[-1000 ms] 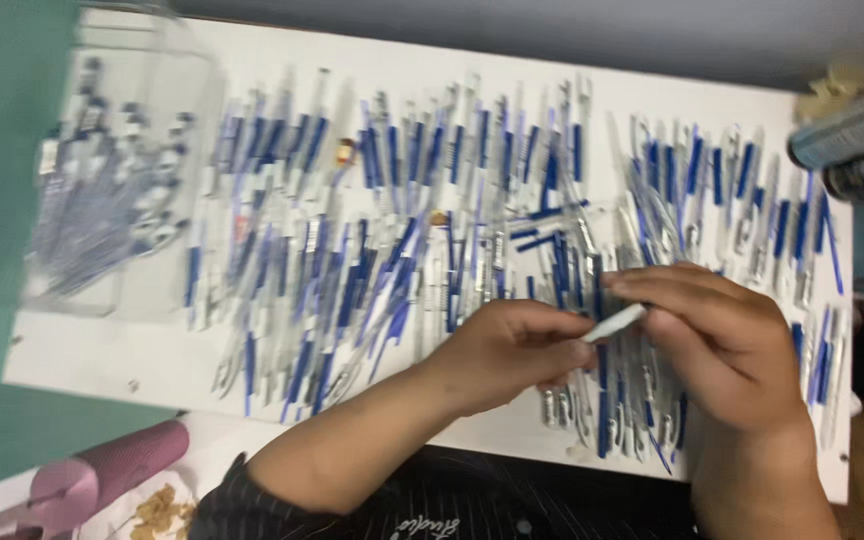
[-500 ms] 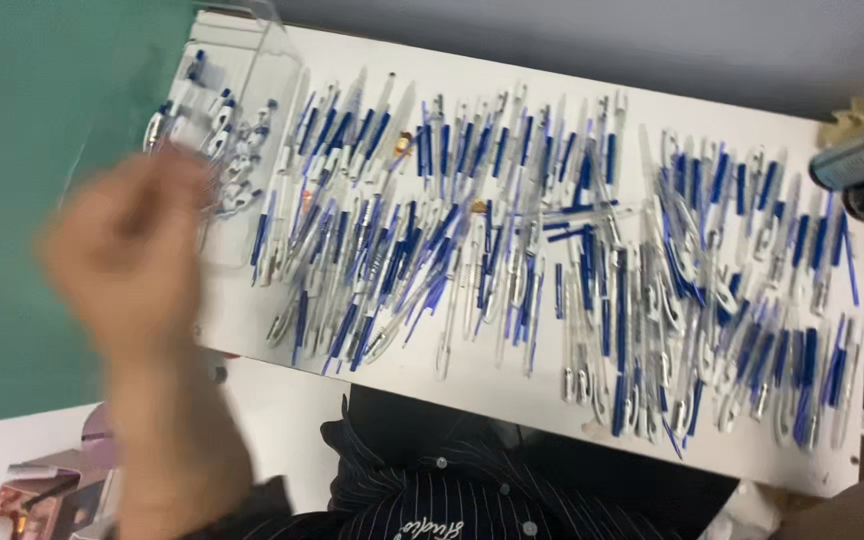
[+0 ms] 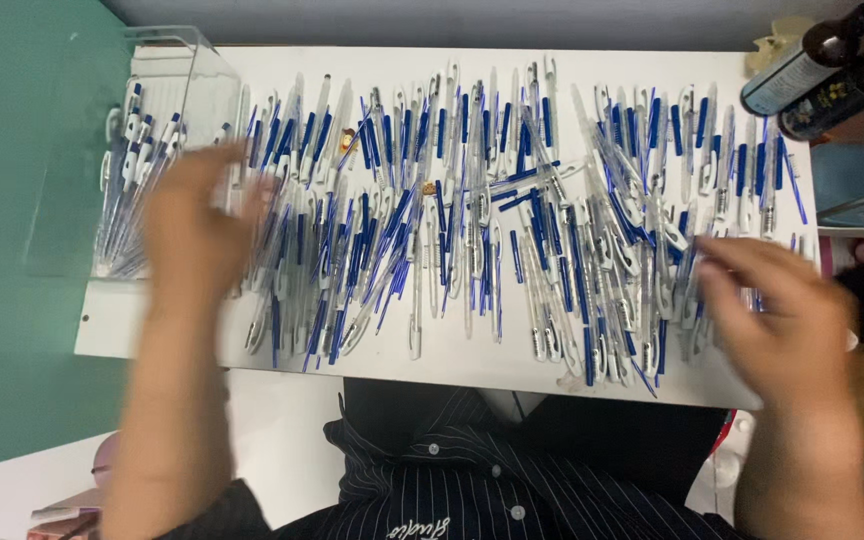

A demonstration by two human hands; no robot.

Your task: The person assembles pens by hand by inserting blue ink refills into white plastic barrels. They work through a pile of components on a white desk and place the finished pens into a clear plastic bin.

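Several blue-and-white pens [image 3: 472, 220] lie spread in a wide layer over a white board [image 3: 452, 365]. My left hand [image 3: 197, 235] is blurred with motion over the left end of the pens, right beside a clear plastic box [image 3: 167, 60] that holds more assembled pens [image 3: 127, 190]. Its fingers look spread and I see nothing in them. Over the right end of the spread, my right hand [image 3: 772, 310] is also blurred, its fingers stretched onto the pens with none lifted.
Two dark bottles [image 3: 812, 65] lie at the far right corner. A teal surface [image 3: 12, 300] borders the board on the left. My dark striped shirt [image 3: 452, 470] is below the near edge, with pink items [image 3: 62, 510] at lower left.
One second ago both hands worked one pen together at the right. The left hand then swung to the clear box and now hovers beside it; the right hand has come back over the right pens.
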